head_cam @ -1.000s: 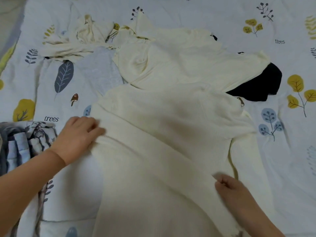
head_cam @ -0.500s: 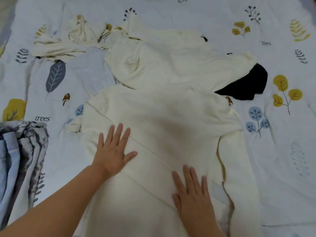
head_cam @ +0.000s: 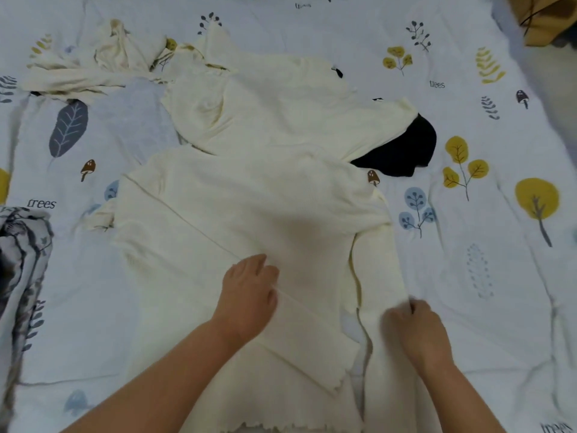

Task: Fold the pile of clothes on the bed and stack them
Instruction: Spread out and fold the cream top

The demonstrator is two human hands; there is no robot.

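A cream knit top point(head_cam: 249, 214) lies spread flat in front of me, its left sleeve folded diagonally across the body. My left hand point(head_cam: 248, 295) rests on that folded sleeve with its fingers curled down on the cloth. My right hand point(head_cam: 415, 326) pinches the edge of the top's right sleeve point(head_cam: 381, 276), which runs down the right side. Behind it lie another cream garment point(head_cam: 281, 104), a crumpled cream piece point(head_cam: 103, 60) at the back left and a black garment point(head_cam: 402, 148) partly tucked under the cream one.
The bed is covered by a white sheet point(head_cam: 484, 276) printed with leaves and trees. A grey and blue patterned pile of cloth point(head_cam: 22, 260) sits at the left edge. A brown object point(head_cam: 543, 17) shows at the top right corner.
Both hands were pressing flat on the top. My left hand has slid right along the folded sleeve and my right hand has moved right and taken hold of the right sleeve's edge.
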